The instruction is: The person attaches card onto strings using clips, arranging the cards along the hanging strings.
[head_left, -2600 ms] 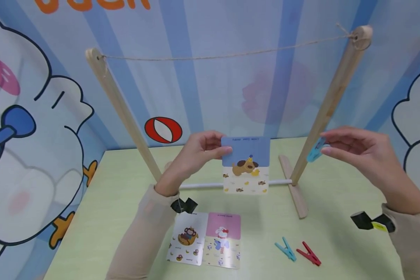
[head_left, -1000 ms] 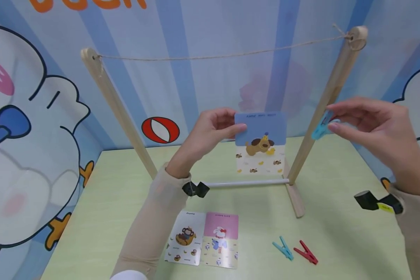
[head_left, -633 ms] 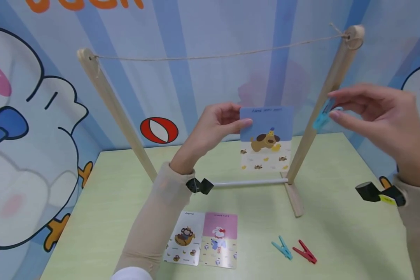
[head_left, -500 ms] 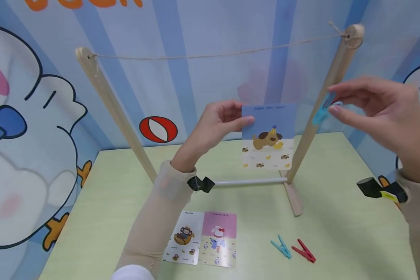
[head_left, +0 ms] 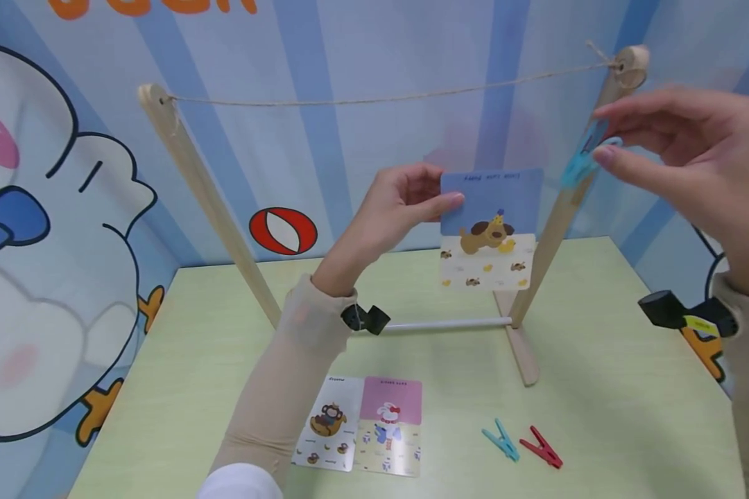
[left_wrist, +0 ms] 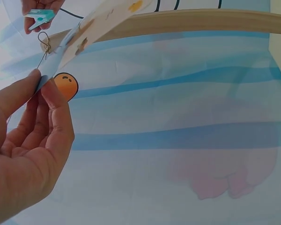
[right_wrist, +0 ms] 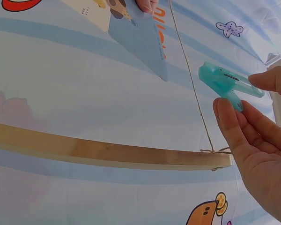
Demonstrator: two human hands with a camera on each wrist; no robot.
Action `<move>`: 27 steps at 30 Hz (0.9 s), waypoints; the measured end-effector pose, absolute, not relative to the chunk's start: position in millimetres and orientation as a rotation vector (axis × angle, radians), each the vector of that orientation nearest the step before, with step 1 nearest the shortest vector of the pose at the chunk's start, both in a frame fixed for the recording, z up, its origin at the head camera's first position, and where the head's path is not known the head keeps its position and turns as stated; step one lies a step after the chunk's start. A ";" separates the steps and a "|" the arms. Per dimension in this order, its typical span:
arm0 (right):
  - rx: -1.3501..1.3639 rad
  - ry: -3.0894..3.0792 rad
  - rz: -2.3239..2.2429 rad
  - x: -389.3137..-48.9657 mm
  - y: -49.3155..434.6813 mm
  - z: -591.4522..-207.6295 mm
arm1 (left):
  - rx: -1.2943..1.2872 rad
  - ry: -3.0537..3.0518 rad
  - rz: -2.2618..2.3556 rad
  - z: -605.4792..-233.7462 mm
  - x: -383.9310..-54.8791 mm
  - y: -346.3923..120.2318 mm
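My left hand (head_left: 406,201) pinches the left edge of a blue and white puppy card (head_left: 489,229), held upright below the string (head_left: 349,102). In the left wrist view, thumb and fingers meet on the card's corner (left_wrist: 49,75). My right hand (head_left: 693,152) is raised in front of the right wooden post, pinching a light-blue clothespin (head_left: 583,156) by its handles. From the right wrist, the clothespin (right_wrist: 227,82) shows between thumb and fingers, apart from both string and card. The string runs between the tops of two wooden posts.
A left post (head_left: 206,201) and right post (head_left: 555,222) stand on the table, joined low by a white rod (head_left: 443,324). Near the front lie a monkey card (head_left: 329,423), a rabbit card (head_left: 389,430), a blue clothespin (head_left: 502,440) and a red clothespin (head_left: 541,447).
Both hands have risen toward the string, the left carrying the puppy card up and to the right, the right lifting the clothespin. The things on the table have stayed put.
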State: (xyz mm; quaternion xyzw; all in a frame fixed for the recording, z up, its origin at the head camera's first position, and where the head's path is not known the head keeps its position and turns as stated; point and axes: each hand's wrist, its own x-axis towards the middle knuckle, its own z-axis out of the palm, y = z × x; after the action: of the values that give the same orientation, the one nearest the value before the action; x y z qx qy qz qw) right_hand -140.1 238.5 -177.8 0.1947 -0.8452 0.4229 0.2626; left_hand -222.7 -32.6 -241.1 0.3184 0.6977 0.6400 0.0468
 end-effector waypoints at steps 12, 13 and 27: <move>0.511 -2.239 1.079 -155.2 242.0 -157.3 | 0.932 2.137 1.949 -223.3 -216.5 -27.0; 0.510 -2.235 1.062 -156.1 241.9 -155.8 | 0.916 2.139 1.946 -220.4 -214.5 -26.7; 0.571 -2.195 0.944 -172.2 233.8 -129.7 | 0.918 2.143 1.969 -201.3 -209.3 -18.9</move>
State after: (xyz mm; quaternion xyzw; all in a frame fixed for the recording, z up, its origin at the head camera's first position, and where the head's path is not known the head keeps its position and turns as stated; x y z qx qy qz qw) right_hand -172.2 233.8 -129.7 0.2189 -0.8416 0.3618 0.3359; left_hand -209.3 -18.9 -201.3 0.3007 0.7015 0.6446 0.0452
